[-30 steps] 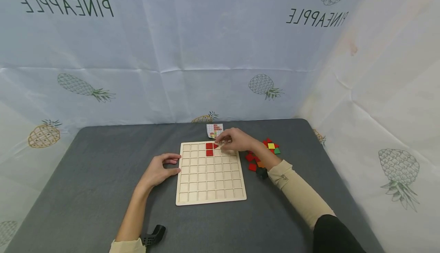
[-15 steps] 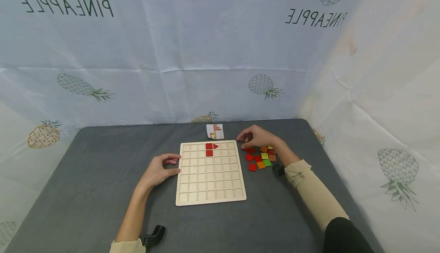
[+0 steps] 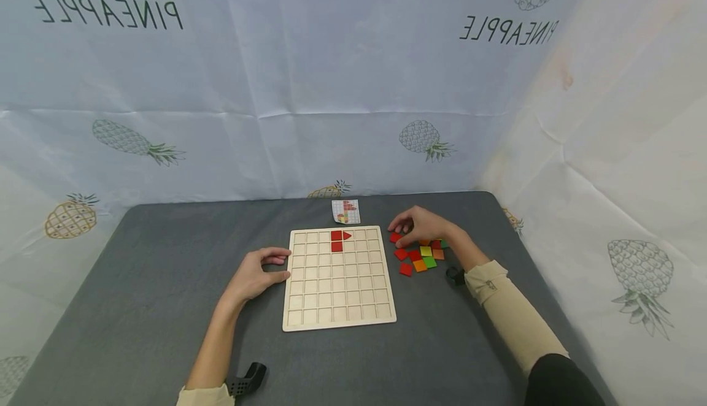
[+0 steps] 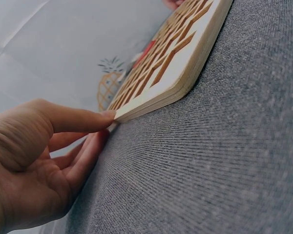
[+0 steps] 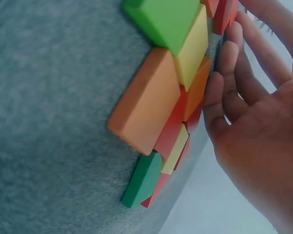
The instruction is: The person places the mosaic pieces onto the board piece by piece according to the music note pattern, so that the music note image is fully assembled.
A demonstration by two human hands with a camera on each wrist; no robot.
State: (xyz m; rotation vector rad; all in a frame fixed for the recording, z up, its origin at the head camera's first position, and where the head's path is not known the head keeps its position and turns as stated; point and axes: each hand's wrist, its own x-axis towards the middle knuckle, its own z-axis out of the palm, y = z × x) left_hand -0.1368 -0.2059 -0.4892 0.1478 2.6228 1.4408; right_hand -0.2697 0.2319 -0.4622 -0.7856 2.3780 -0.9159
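A pale wooden grid board (image 3: 339,289) lies flat on the table. In its far rows sit two red square tiles (image 3: 336,246) and a red triangle tile (image 3: 347,235). My left hand (image 3: 251,277) rests thumb and fingertips against the board's left edge; the left wrist view has the thumb (image 4: 83,119) touching the rim. Right of the board, my right hand (image 3: 422,225) hovers low over loose coloured tiles, its fingertips around a red tile (image 3: 395,237). In the right wrist view, the fingers (image 5: 229,58) are loosely bent beside the tiles, with no firm hold visible.
A small printed pattern card (image 3: 346,211) lies beyond the board. Loose tiles include a light green one (image 3: 429,262), a yellow one (image 3: 426,251) and an orange one (image 3: 420,265). A pineapple-print cloth (image 3: 309,148) hangs behind the grey table (image 3: 182,271).
My right hand has left the board beside the red triangle tile and moved right to the loose tiles, then shifted slightly further right. The left hand stays at the board's edge.
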